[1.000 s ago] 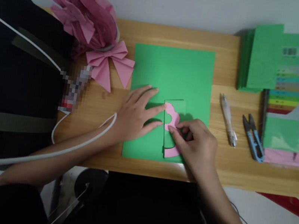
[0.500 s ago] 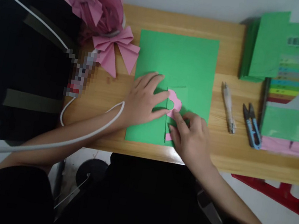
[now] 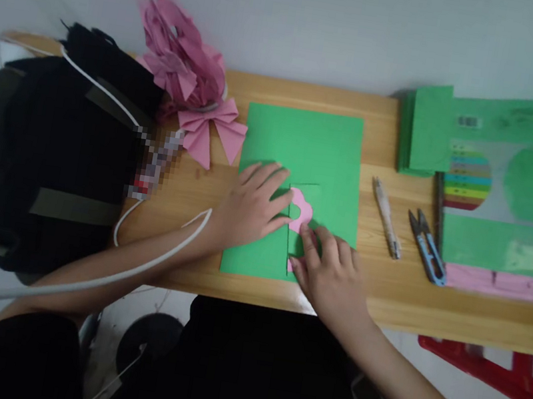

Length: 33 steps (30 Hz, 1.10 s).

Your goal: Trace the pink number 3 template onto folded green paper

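Note:
A green paper sheet (image 3: 306, 142) lies in the middle of the wooden table (image 3: 313, 96). A small folded green piece (image 3: 309, 193) with a pink scalloped cut-out (image 3: 301, 209) rests on its lower right part. My left hand (image 3: 250, 207) lies flat with fingers spread on the sheet, fingertips at the folded piece's left edge. My right hand (image 3: 330, 274) presses down on the pink cut-out and the folded piece with its fingers extended, covering their lower part.
A pen (image 3: 386, 217) and small blue snips (image 3: 427, 246) lie right of the sheet. A stack of green paper (image 3: 427, 127) and a coloured paper pack (image 3: 514, 198) sit far right. Pink paper bows (image 3: 189, 79) and a black bag (image 3: 51, 152) with a white cable (image 3: 135, 260) occupy the left.
The camera view has shifted and pulled back. My right hand has slid slightly down and left along the pink cut-out. My left hand stays flat on the sheet.

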Motion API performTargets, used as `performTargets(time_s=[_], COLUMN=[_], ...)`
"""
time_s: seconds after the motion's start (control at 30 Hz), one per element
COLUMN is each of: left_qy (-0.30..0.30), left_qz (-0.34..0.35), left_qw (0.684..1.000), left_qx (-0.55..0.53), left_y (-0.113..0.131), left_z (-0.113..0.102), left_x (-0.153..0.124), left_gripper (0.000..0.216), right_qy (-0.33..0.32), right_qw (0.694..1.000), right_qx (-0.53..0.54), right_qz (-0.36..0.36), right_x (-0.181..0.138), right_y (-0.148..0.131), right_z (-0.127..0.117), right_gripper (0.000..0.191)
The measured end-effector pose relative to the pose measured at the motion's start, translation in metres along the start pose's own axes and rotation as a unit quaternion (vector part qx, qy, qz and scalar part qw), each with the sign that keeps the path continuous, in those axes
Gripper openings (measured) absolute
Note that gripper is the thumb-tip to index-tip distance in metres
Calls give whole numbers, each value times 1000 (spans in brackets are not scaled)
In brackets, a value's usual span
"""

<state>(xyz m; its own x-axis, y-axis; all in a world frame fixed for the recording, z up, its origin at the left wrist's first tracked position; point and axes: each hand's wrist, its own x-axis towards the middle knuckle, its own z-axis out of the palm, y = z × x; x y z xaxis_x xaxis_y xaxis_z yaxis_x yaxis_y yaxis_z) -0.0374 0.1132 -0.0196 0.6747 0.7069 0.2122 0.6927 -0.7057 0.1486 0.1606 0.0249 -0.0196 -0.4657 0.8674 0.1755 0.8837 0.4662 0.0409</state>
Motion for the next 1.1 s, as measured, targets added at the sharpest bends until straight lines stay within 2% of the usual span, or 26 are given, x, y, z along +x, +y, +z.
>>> performTargets(time_s=[0.17, 0.23, 0.5, 0.6, 0.73, 0.8, 0.87, 1.0, 1.1], left_qy=[-2, -13, -48, -54, -70, -76, -75, -61, -45], left_qz=[125, 150, 137, 133, 144, 147, 145, 143, 144], left_qw=[992, 988, 988, 988, 987, 986, 986, 988, 988], left_qx=[-19, -31, -60, -57, -33, -23, -19, -19, -22], left_y=[-4, -4, -3, -2, -1, -2, -2, -2, -2], left_z=[4, 6, 6, 4, 3, 3, 3, 3, 2], left_x=[-4, -7, -8, -7, -9, -10, -10, -9, -7], left_gripper=[46, 51, 54, 56, 61, 62, 61, 60, 59], right_qy=[22, 30, 16, -1, 8, 55, 70, 6, -2], right_qw=[999, 999, 1000, 1000, 991, 990, 979, 979, 975], right_qx=[-20, -24, -14, 27, 130, 77, 21, 49, 93], right_qz=[-12, -15, -22, -16, 14, 104, 188, 197, 202], right_x=[1, 2, 3, 8, 23, 31, 36, 36, 38], right_y=[-1, -1, -2, 3, 33, 57, 82, 112, 118], right_z=[0, 0, -3, -7, -12, -12, -9, 1, 0], right_gripper=[43, 42, 40, 40, 27, 26, 32, 50, 51])
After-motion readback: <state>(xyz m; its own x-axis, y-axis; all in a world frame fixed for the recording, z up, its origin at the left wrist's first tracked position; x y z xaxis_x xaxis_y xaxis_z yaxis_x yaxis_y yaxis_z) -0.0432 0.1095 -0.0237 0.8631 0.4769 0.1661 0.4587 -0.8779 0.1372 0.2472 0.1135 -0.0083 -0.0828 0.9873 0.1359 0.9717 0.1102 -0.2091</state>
